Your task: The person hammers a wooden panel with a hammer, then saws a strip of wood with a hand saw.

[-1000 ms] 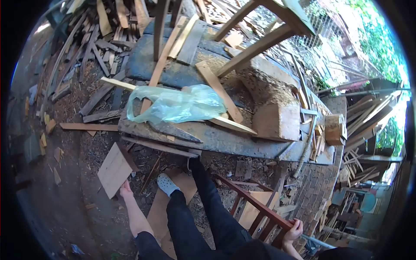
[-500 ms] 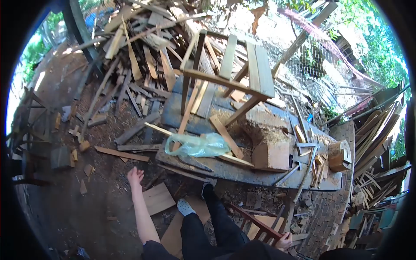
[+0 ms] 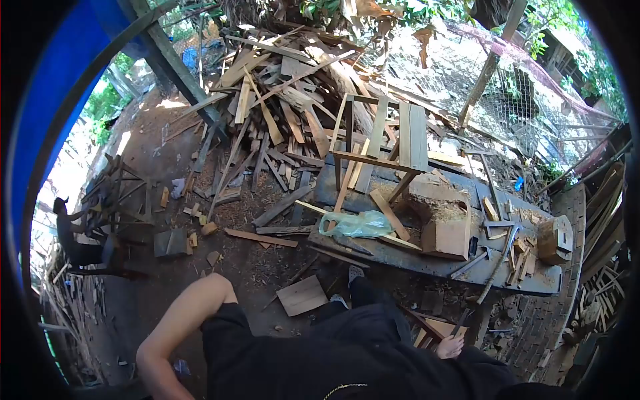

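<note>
Reddish wood frame (image 3: pixel 427 325) under my right hand (image 3: pixel 454 346)
Fingers curled on it at five o'clock; my left hand is out of sight; plywood scrap (image 3: pixel 302 295) lies near my shoe.

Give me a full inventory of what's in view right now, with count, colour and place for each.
Workbench: one, dark blue-grey, centre right.
Wooden frame: one, pale wood, standing on the bench's far side.
Plastic bag: one, pale green, on the bench's near left end.
Wood block: one, brown, large, on the bench right of the bag.
Small block: one, brown, bench's right end.
Scrap pile: many planks, grey-brown, behind the bench.
Flat board: one, tan, on the ground by the feet.
Red-brown frame: one, by the right hand.
Left arm: bent, elbow raised; hand hidden.
Right hand: fingers on the red-brown frame.
</note>
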`<action>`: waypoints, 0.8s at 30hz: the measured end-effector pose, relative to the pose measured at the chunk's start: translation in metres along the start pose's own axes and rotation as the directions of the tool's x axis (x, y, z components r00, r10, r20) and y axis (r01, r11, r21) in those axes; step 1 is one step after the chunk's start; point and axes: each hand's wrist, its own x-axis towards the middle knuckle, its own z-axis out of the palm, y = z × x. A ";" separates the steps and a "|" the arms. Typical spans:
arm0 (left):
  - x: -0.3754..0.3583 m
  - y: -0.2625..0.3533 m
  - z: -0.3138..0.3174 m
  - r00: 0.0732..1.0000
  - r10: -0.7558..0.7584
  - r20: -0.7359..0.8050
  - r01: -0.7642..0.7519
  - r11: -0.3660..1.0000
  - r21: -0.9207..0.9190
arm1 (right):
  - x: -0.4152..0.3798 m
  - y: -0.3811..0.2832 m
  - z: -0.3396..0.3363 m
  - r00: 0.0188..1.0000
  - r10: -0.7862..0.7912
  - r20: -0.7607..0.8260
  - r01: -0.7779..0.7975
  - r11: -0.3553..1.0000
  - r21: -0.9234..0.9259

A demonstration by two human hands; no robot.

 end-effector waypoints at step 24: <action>-0.353 -0.233 -0.091 0.005 -0.220 -0.975 0.836 0.536 -0.117 | -0.080 -0.707 -0.321 0.629 -0.467 -0.622 0.770 0.262 0.582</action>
